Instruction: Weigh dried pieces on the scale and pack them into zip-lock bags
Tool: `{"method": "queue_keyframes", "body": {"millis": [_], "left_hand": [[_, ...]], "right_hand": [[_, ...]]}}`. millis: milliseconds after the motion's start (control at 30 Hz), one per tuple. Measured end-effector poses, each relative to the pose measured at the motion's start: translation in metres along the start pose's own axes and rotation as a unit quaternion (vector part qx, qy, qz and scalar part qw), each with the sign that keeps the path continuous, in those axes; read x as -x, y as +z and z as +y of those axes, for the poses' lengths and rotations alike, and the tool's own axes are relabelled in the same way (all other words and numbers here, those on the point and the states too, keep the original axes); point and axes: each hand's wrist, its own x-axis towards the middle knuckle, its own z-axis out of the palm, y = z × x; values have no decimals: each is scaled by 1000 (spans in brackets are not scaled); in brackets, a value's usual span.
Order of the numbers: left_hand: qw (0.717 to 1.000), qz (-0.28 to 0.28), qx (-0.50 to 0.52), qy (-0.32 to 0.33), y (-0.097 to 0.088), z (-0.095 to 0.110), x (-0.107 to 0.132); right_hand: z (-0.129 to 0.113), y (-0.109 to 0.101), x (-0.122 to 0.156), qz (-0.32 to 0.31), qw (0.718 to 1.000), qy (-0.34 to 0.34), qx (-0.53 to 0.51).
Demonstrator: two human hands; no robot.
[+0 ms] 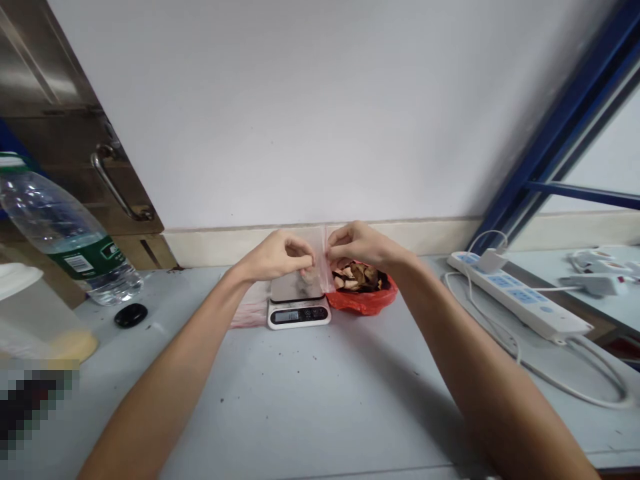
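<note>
A clear zip-lock plastic bag (324, 270) hangs between my two hands, just above a digital kitchen scale (300, 315). My left hand (280, 255) is closed in a pinch on the bag's left side, over the scale's plate. With thumb and forefinger my right hand (361, 244) pinches the bag's reddish zip edge. Something pale shows low in the bag, too blurred to name. Right of the scale, below my right hand, sits a red plastic bag (367, 304) holding dried brown-and-cream slices (357, 277). Flat bags with reddish edges (250, 315) lie left of the scale.
A large water bottle (87, 257), a plastic jug (30, 313) and a small black object (131, 315) stand or lie at left. At right, a white power strip (520, 297) trails cables. A wall (320, 120) rises behind the scale.
</note>
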Motion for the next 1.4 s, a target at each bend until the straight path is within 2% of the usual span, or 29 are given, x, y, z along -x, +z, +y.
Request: {"method": "queue_keyframes", "body": {"millis": [100,167,333,533,633,767,833,867,933,967,1067,1133,1233,1300,1400], "left_hand": [[999,51,-1,-4,-4,0,1],[998,63,-8,-1,-4,1,1],[998,36,-45,18,6,3,-1],[998,32,-45,23,10,4,-1],[997,42,-65,6,5,3,1],[995,68,-73,-28,-6,1,3],[993,85,-78,-24,-6,1,3],[992,91,-82,-17,-5,2,3],[991,97,-87,6,1,4,2],[991,96,-87,18,4,6,1],[991,90,-90,50,12,10,1],[990,92,-94,58,13,10,1],[992,83,-78,50,11,8,0],[996,59,-57,44,10,5,-1],[998,31,-47,41,9,2,-2]], "right_hand": [[-1,-5,2,30,1000,1,9],[-3,-6,3,16,1000,-9,-11],[-9,3,5,-37,998,-19,-38],[-14,11,4,-14,1000,-8,-9],[-15,10,4,46,995,32,80],[-19,4,7,192,951,68,233],[-22,3,9,236,938,28,253],[-24,5,9,238,938,-11,252],[-27,9,11,204,943,-84,250],[-28,12,11,174,946,-98,256],[-29,17,13,96,954,-62,279],[-30,16,14,107,960,-49,255],[-31,10,18,157,965,-79,193],[-32,8,20,127,968,-85,199],[-33,10,21,66,960,-38,270]]}}
